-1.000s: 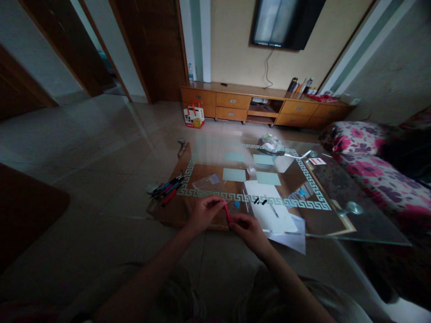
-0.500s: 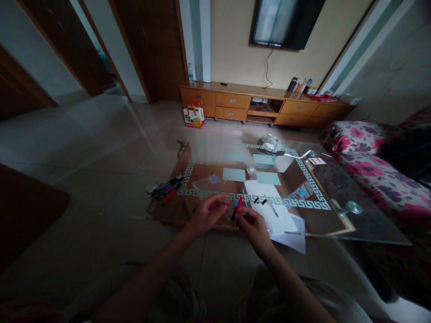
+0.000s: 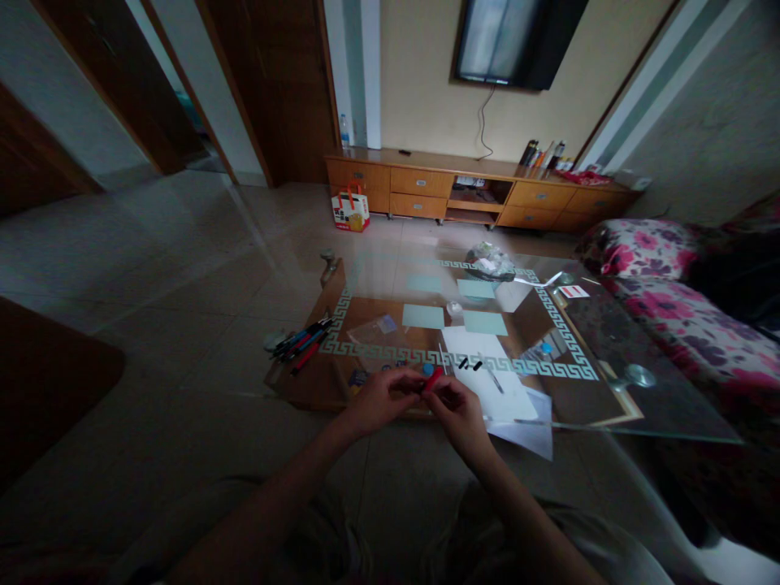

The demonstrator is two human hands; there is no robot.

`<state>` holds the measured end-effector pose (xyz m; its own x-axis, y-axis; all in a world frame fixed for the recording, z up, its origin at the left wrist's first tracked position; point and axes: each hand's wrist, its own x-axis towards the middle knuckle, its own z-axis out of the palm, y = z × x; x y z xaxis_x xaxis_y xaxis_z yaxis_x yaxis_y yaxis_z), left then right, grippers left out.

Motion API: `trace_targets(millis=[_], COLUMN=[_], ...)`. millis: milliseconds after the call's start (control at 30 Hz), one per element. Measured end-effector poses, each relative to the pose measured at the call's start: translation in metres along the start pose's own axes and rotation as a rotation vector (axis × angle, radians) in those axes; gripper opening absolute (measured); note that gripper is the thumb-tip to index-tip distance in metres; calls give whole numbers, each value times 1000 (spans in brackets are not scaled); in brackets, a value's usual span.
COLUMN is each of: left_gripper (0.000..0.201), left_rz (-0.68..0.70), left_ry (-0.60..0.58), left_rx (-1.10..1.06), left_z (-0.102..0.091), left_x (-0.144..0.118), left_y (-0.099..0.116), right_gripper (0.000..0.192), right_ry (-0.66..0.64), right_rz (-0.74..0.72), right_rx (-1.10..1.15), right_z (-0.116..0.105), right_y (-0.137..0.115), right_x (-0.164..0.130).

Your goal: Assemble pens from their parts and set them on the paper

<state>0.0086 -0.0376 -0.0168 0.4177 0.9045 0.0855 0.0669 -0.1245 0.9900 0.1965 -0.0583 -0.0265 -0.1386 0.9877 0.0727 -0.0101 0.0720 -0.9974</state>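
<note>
Over the near edge of the glass table (image 3: 664, 406), my two hands meet fingertip to fingertip. My right hand (image 3: 458, 406) pinches a short red tube (image 3: 433, 379), which looks like part of a pen and stands tilted. At its lower end the fingers of my left hand (image 3: 385, 396) are closed; exactly what they grip there is partly hidden. Just beyond the hands lie a white sheet of paper (image 3: 509, 396), two small black pieces (image 3: 478, 365) and a thin grey pen part (image 3: 495, 380). A small blue round thing (image 3: 427, 370) shows behind my fingers.
A bundle of pens (image 3: 303, 343), black, blue and red, lies at the table's left corner. A clear plastic bag (image 3: 371, 329) and a crumpled bag (image 3: 491, 260) rest farther back. To the right stands a flowered sofa (image 3: 658, 305); a low wooden cabinet (image 3: 420, 179) lines the wall.
My left hand has moved right and closed its fingers beside the red tube. The tube has come down slightly and tilts more.
</note>
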Motion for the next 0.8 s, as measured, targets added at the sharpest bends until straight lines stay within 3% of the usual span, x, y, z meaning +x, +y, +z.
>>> trace_targets(millis=[233, 333, 433, 533, 600, 800], left_gripper=[22, 32, 46, 44, 41, 36], left_rz=[0, 15, 18, 14, 18, 16], left_ry=[0, -12, 43, 66, 69, 67], left_rx=[172, 167, 163, 150, 142, 150], left_z=[-1, 0, 0, -1, -1, 0], left_x=[-2, -3, -4, -3, -2, -2], left_y=[-6, -6, -8, -11, -11, -14], right_gripper=[27, 29, 26, 23, 23, 28], right_ry=[196, 278, 410, 392, 334, 382], right_rz=[-79, -98, -226, -313, -283, -107], right_rx=[1, -43, -219, -449, -498, -165], right_z=[0, -2, -6, -11, -13, -10], right_y=[-7, -10, -14, -17, -17, -8], right_x=[0, -2, -5, -8, -8, 1])
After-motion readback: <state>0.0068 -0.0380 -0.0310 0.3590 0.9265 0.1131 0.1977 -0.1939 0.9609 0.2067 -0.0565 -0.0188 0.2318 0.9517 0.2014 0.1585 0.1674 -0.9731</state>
